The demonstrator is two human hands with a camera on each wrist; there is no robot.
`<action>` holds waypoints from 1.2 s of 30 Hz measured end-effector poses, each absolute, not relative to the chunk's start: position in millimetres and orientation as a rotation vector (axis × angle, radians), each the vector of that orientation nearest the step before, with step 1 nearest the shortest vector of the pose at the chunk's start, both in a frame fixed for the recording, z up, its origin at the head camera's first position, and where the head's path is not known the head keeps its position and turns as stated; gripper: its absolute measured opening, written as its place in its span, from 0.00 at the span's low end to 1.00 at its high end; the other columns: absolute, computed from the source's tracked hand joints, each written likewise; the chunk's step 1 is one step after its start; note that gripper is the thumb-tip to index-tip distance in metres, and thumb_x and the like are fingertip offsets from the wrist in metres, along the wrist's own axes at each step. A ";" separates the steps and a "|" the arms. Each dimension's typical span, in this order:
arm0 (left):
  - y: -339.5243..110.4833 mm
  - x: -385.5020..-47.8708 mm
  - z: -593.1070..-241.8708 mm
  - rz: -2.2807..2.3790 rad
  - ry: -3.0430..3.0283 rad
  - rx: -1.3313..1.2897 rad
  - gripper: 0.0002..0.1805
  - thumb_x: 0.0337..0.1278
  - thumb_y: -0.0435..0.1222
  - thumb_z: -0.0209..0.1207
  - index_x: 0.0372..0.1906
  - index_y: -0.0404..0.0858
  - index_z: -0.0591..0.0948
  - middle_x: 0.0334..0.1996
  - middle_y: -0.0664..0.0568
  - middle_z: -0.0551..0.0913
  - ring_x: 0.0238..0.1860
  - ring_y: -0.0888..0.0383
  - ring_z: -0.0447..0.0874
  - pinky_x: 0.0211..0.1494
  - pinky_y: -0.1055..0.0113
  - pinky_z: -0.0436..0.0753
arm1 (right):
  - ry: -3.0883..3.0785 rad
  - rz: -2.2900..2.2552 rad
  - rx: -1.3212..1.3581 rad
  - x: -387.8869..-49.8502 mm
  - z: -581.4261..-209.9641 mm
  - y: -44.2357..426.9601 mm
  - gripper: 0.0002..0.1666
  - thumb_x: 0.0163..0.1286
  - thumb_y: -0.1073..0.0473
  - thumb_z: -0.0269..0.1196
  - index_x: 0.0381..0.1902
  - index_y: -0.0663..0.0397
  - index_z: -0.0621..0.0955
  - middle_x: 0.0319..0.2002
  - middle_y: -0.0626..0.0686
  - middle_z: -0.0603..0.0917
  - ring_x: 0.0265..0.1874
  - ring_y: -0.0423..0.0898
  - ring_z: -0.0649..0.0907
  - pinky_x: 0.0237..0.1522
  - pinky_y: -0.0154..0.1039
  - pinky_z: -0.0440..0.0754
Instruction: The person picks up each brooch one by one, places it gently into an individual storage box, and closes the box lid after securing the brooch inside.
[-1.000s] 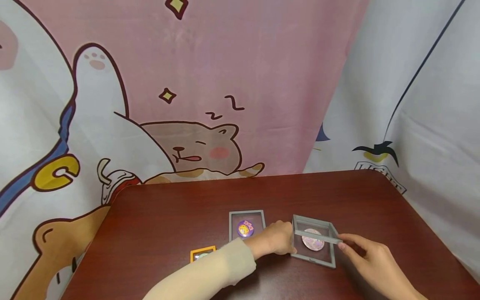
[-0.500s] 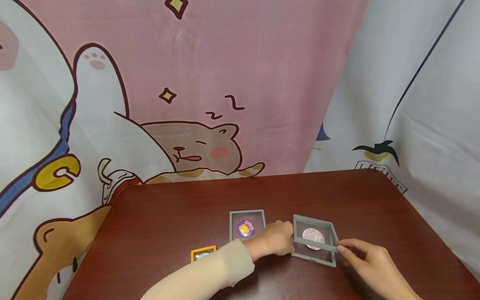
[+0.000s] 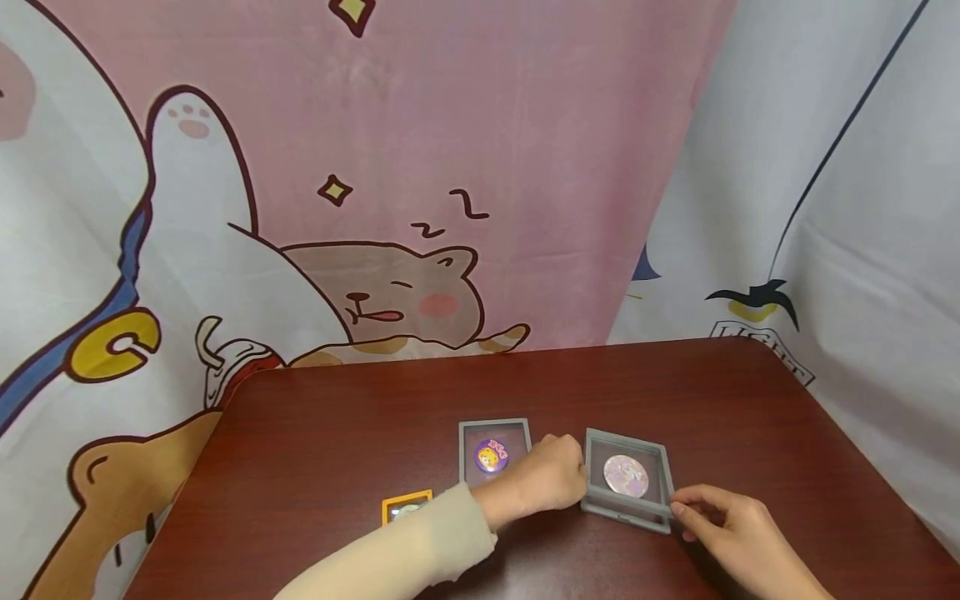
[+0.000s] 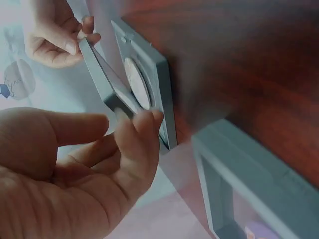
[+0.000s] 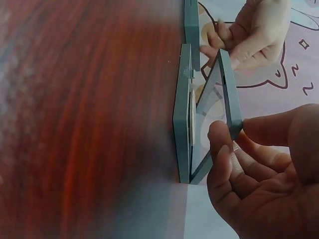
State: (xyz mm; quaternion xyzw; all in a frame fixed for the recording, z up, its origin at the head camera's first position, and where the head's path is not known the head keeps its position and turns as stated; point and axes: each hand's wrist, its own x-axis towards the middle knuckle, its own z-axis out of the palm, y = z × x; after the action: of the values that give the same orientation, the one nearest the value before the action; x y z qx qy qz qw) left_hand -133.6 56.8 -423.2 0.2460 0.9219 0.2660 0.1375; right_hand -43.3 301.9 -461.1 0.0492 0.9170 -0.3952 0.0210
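Note:
A grey display frame (image 3: pixel 628 518) with clear panes lies on the table in the head view. Inside it sits a round, pale pink badge (image 3: pixel 626 476). Its hinged lid (image 5: pixel 228 94) slants above the base (image 5: pixel 182 119) in the right wrist view, a wedge-shaped gap between them. My right hand (image 3: pixel 731 525) pinches one corner of this lid between thumb and fingers. At the lid's opposite corner is my left hand (image 3: pixel 553 477), its curled fingers and thumb (image 4: pixel 84 128) around that corner in the left wrist view. The exact contact there is partly hidden.
Another grey display frame (image 3: pixel 495 425), holding a purple and yellow badge (image 3: pixel 491 456), lies left of the first, partly behind my left hand. A small orange frame (image 3: pixel 407 498) sits nearer, partly covered by the sleeve (image 3: pixel 420 542). A patterned curtain (image 3: pixel 525 167) hangs behind the brown table (image 3: pixel 360 417).
The front edge of the lid has come down and toward me, so the pane now covers the whole pink badge in the head view. Both hands have stayed at its corners, the right slightly lower.

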 end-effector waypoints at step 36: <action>65.6 -128.0 -464.0 0.532 2.726 0.676 0.24 0.67 0.39 0.67 0.12 0.45 0.77 0.03 0.59 0.71 0.12 0.63 0.75 0.30 0.70 0.80 | 2.800 -1.200 -0.269 -49.1 -480.2 312.4 0.05 0.70 0.67 0.70 0.43 0.61 0.86 0.27 0.42 0.86 0.23 0.34 0.80 0.27 0.33 0.79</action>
State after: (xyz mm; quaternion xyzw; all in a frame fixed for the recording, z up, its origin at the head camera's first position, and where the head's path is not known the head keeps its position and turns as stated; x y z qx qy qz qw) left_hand -128.0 65.6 -464.0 0.2341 0.9441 0.1843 0.1412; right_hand -49.1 312.4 -480.2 -0.0880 0.9148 -0.3921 0.0417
